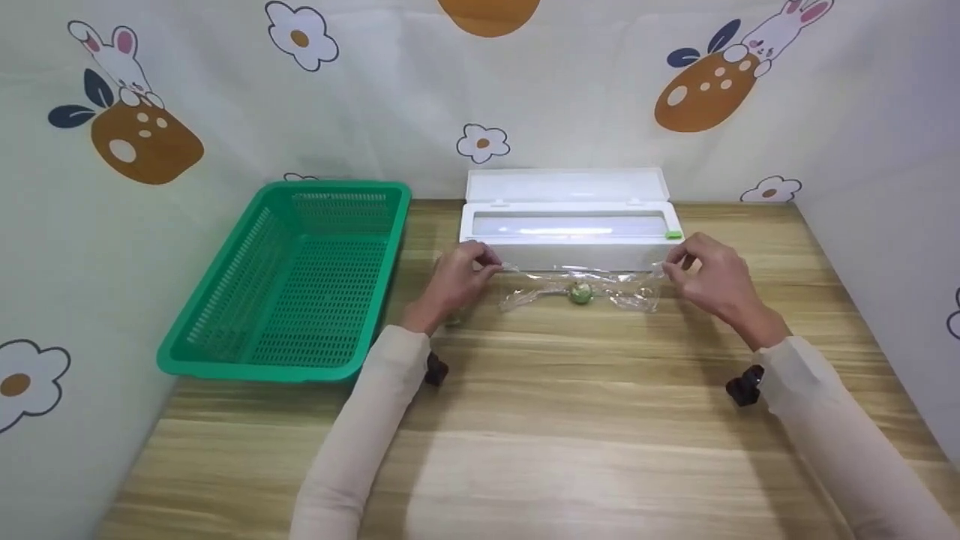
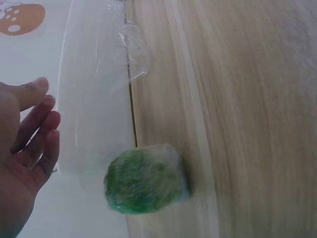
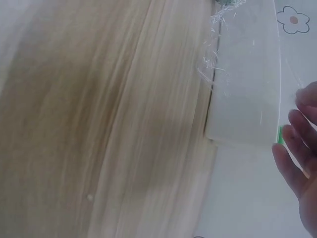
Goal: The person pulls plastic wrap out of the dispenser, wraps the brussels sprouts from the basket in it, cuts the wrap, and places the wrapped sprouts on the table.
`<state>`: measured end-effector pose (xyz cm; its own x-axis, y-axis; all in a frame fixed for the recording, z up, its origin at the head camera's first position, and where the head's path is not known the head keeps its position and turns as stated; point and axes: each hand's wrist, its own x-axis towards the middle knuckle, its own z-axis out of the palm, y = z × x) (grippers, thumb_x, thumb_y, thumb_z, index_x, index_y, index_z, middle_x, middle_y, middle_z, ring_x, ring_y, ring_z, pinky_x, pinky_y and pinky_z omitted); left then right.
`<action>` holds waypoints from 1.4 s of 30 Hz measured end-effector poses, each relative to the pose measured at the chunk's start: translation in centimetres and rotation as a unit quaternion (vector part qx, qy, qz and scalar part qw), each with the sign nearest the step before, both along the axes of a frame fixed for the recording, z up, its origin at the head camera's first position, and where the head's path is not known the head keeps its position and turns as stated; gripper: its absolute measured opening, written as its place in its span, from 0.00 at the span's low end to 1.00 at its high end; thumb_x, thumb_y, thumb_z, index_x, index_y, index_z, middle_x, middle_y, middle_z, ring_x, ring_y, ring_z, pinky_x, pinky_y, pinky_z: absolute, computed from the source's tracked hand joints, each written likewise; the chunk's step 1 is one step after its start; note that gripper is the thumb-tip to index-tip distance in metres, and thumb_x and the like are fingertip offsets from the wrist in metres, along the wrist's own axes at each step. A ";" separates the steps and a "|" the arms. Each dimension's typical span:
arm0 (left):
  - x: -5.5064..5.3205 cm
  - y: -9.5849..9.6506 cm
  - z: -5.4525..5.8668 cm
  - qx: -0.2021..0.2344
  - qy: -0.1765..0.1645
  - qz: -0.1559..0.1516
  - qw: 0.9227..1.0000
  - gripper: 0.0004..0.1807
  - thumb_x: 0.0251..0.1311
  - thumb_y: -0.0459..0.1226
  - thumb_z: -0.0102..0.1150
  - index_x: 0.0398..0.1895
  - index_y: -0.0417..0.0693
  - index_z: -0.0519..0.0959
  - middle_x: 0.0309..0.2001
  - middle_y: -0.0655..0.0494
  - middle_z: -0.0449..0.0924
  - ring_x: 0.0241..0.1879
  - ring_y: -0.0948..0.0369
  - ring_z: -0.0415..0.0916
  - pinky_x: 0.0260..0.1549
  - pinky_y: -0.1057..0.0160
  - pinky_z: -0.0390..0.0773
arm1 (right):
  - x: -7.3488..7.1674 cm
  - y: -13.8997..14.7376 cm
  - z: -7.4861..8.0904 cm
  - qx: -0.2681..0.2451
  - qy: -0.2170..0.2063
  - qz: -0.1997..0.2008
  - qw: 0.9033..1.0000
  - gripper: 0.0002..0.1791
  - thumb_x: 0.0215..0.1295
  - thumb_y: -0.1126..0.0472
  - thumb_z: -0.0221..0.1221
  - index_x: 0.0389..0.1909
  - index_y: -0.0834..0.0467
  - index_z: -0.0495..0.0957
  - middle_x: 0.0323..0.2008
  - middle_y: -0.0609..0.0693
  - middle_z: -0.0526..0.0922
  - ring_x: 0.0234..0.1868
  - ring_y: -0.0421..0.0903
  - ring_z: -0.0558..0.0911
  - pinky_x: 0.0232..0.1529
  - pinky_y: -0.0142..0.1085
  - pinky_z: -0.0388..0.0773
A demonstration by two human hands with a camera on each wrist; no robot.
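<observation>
A sheet of clear plastic wrap (image 1: 634, 296) stretches between both hands. My left hand (image 1: 459, 279) pinches its left end between thumb and fingers, and my right hand (image 1: 709, 276) pinches the right end. In the middle, a small round green piece of produce (image 1: 581, 293) shows with the crumpled film about it. Directly behind is a white wrap dispenser (image 1: 574, 256), its lid raised. Another green, whitish-ended piece in film (image 2: 143, 181) lies beside the left hand in the left wrist view; the hand mostly hides it in the head view.
A green plastic basket (image 1: 375, 330) with slotted walls stands left of the left arm. The wood-grain table (image 1: 577, 450) meets a printed fabric backdrop (image 1: 390, 97) behind the dispenser. A small green slider (image 1: 673, 235) sits at the dispenser's right end.
</observation>
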<state>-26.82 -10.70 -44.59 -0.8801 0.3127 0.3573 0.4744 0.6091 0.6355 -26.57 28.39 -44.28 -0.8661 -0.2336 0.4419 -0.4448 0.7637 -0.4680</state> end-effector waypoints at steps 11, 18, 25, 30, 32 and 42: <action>1.3 -0.4 0.5 -0.144 -0.033 -0.037 0.988 0.03 0.61 0.33 0.66 0.35 0.43 0.87 0.38 0.49 0.89 0.42 0.55 0.85 0.48 0.57 0.83 | 0.7 1.0 -0.5 0.067 -0.063 0.048 0.995 0.03 0.58 0.63 0.68 0.31 0.57 0.84 0.33 0.51 0.82 0.36 0.49 0.79 0.36 0.38 0.72; 1.4 -0.4 0.6 -0.204 -0.021 -0.051 0.977 0.03 0.58 0.34 0.67 0.31 0.49 0.89 0.35 0.55 0.89 0.39 0.56 0.83 0.52 0.51 0.71 | 0.9 2.0 -0.4 0.109 -0.138 0.067 0.982 0.02 0.59 0.64 0.69 0.33 0.57 0.87 0.38 0.52 0.84 0.39 0.51 0.80 0.41 0.41 0.75; 1.8 -0.1 0.7 -0.257 -0.014 -0.077 0.963 0.05 0.52 0.33 0.69 0.30 0.50 0.90 0.33 0.57 0.90 0.40 0.55 0.82 0.51 0.51 0.69 | 0.7 2.1 -0.7 0.130 -0.166 0.085 0.974 0.03 0.58 0.65 0.69 0.33 0.56 0.89 0.37 0.51 0.84 0.38 0.48 0.80 0.40 0.40 0.75; 2.7 -0.1 1.8 -0.259 -0.009 -0.068 0.964 0.06 0.55 0.41 0.69 0.32 0.51 0.91 0.33 0.58 0.90 0.36 0.57 0.82 0.47 0.55 0.70 | 0.9 2.3 0.0 0.118 -0.183 0.110 0.970 0.05 0.58 0.64 0.68 0.35 0.55 0.89 0.38 0.51 0.85 0.42 0.50 0.81 0.46 0.46 0.78; 3.1 -0.1 2.4 -0.242 0.015 -0.054 0.969 0.10 0.59 0.46 0.68 0.33 0.51 0.91 0.30 0.58 0.90 0.31 0.59 0.79 0.38 0.59 0.71 | 1.0 2.3 0.5 0.102 -0.183 0.121 0.970 0.05 0.58 0.62 0.67 0.35 0.54 0.89 0.39 0.52 0.86 0.44 0.51 0.82 0.48 0.48 0.78; 3.6 4.0 4.9 -0.158 0.062 -0.052 0.984 0.10 0.66 0.38 0.63 0.39 0.42 0.89 0.37 0.49 0.90 0.37 0.57 0.87 0.41 0.62 0.86 | 1.5 -1.8 2.9 0.016 -0.060 0.052 0.997 0.13 0.67 0.55 0.62 0.29 0.61 0.85 0.38 0.57 0.85 0.45 0.56 0.80 0.49 0.52 0.74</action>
<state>-23.18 -6.73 -39.70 -0.7932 0.5118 0.3300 0.6066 0.7113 0.3549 -25.06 26.59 -41.35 -0.8829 -0.3362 0.3279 -0.4640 0.7321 -0.4988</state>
